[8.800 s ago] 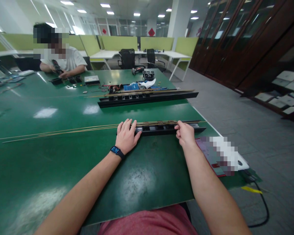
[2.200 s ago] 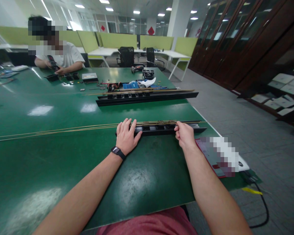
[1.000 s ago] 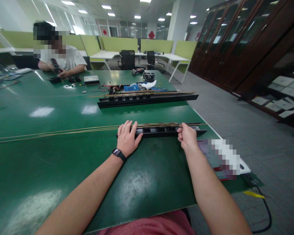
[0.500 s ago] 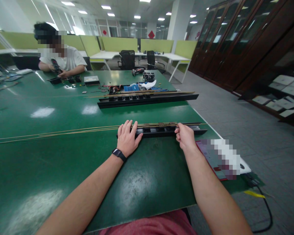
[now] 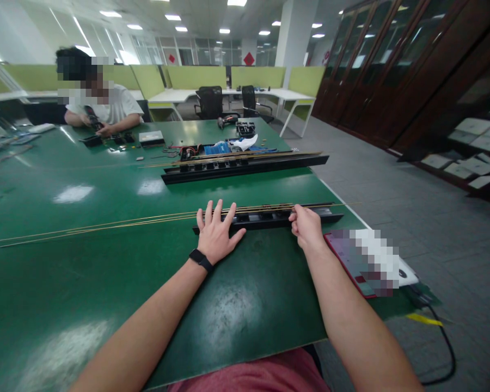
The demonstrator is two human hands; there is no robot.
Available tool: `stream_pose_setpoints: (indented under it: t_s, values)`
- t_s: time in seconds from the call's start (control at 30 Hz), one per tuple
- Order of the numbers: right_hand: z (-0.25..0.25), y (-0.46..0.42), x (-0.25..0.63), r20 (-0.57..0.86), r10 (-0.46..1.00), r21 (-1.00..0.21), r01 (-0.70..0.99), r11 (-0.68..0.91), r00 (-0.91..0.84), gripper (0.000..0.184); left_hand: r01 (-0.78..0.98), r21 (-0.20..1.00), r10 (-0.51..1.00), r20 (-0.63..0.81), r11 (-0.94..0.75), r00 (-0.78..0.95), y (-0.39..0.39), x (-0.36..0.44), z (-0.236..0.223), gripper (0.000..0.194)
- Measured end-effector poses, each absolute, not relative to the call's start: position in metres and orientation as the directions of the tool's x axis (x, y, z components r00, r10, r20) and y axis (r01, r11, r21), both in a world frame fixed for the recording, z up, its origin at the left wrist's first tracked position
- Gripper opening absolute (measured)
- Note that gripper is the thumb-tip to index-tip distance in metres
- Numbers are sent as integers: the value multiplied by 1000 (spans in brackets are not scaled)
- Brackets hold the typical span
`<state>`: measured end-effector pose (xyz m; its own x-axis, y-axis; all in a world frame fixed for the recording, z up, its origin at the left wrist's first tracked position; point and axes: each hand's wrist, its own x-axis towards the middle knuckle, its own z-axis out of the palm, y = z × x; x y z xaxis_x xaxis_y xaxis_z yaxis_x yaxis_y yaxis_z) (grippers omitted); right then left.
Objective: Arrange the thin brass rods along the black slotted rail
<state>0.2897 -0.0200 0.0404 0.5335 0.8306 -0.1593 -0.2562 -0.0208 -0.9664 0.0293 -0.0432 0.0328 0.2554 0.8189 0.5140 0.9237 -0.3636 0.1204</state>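
Along the near black channel [image 5: 265,222], golden rods [image 5: 265,207] run left to right beneath the left hand [image 5: 218,238], its fingers spread, gripping nothing; farther right, the right hand [image 5: 307,225] curls its fingers tightly at them, any hold hidden.

The left hand [image 5: 218,237] hides a stretch of the black channel [image 5: 267,222]

The left hand [image 5: 216,239] was spread over the left end of a black rail [image 5: 269,221] and thin rods [image 5: 106,226]; the right hand [image 5: 307,226] pinched the rods farther right. Beyond, a longer rail [image 5: 253,169] rested on the green table [image 5: 85,288], with another person [image 5: 122,103] at the far side.
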Motion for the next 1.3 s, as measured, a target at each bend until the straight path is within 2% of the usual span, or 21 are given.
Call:
stream_pose_setpoints:
  t_s: [0.37,0.63,1.3]
  values:
    - [42,-20,290,-165,829,-965,-263,-23,535,17,954,124,830,531,-273,169,-37,48,35,75]
    - [42,-20,290,-176,826,-962,-271,-30,535,17,947,132,799,578,-294,167,-35,46,27,70]
    - [39,-19,289,-168,829,-965,-260,-28,534,17,941,139,805,566,-309,180,-33,40,22,65]
